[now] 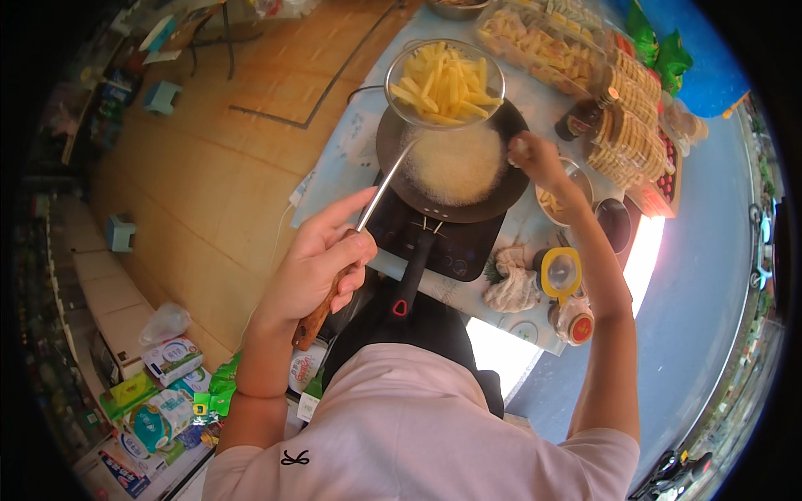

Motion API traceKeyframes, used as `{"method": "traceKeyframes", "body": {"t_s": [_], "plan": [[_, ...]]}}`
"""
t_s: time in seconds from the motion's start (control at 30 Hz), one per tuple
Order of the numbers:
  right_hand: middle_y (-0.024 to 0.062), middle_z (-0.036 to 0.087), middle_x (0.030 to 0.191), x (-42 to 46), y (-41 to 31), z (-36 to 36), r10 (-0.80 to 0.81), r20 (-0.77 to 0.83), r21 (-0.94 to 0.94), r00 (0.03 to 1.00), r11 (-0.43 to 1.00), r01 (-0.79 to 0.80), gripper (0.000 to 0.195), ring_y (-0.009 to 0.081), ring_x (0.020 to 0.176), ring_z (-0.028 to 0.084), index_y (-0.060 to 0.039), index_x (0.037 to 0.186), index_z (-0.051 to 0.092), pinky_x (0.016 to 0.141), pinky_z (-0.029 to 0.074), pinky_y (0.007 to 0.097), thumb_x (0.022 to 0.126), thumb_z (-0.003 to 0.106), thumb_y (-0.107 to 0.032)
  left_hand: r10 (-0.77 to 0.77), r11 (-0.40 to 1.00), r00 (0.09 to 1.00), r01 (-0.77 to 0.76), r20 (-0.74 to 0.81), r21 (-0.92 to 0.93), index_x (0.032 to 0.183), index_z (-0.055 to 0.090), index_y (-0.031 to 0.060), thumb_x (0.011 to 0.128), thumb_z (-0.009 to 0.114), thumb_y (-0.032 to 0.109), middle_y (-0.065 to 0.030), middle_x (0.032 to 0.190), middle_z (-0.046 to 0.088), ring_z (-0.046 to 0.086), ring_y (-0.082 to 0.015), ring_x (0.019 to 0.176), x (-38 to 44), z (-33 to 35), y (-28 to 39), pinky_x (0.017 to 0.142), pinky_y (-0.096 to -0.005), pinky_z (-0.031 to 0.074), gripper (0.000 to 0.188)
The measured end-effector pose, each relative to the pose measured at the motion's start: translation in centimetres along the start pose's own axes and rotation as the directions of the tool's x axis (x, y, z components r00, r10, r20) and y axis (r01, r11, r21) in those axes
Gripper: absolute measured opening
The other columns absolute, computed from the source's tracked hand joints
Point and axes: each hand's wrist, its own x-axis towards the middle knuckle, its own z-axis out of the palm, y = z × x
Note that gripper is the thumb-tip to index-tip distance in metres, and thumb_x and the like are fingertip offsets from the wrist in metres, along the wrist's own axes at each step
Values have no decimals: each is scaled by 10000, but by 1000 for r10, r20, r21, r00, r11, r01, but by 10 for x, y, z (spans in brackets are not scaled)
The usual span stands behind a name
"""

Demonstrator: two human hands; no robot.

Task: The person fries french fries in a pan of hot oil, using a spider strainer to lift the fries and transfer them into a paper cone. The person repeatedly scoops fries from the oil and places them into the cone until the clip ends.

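Note:
My left hand (329,253) grips the wooden handle of a metal strainer (445,125), which is raised over the far side of a dark wok (391,153). Cut potato fries (445,84) fill the strainer. Pale foam bubbles on the oil (457,163) in the wok, which stands on a black induction cooker (460,250). The wok's black handle (416,269) points towards my body. By the wok's right rim is my right hand (532,156), its fingers curled around something small and whitish that I cannot make out.
Right of the wok are a metal bowl (589,181) with some fries, a dark bottle (579,119) and stacked packs of round biscuits (626,138). A crumpled cloth (514,285), a yellow-rimmed container (561,272) and a red-lidded jar (576,325) lie nearer. Clear trays of food (545,47) stand at the back.

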Motion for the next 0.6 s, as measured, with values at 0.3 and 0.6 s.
{"method": "traceKeyframes", "body": {"t_s": [0.3, 0.6], "plan": [[203, 608, 927, 72, -5, 65, -244, 239, -387, 940, 863, 323, 244, 378, 910, 590, 13, 943, 618, 786, 487, 434, 719, 670, -72, -11, 1000, 1000, 11, 22, 1, 1427, 291, 26, 922, 478, 57, -37, 746, 491, 432, -46, 497, -6, -11, 5, 361, -192, 377, 539], [152, 639, 753, 64, -22, 11, 25, 2, -73, 1000, 997, -25, 152, 304, 691, 635, -30, 832, 628, 637, 492, 378, 749, 680, -146, 40, 999, 997, -41, -71, -13, 1427, 311, 38, 911, 494, 69, -29, 725, 476, 407, -34, 450, -9, -15, 10, 337, -170, 347, 548]]}}
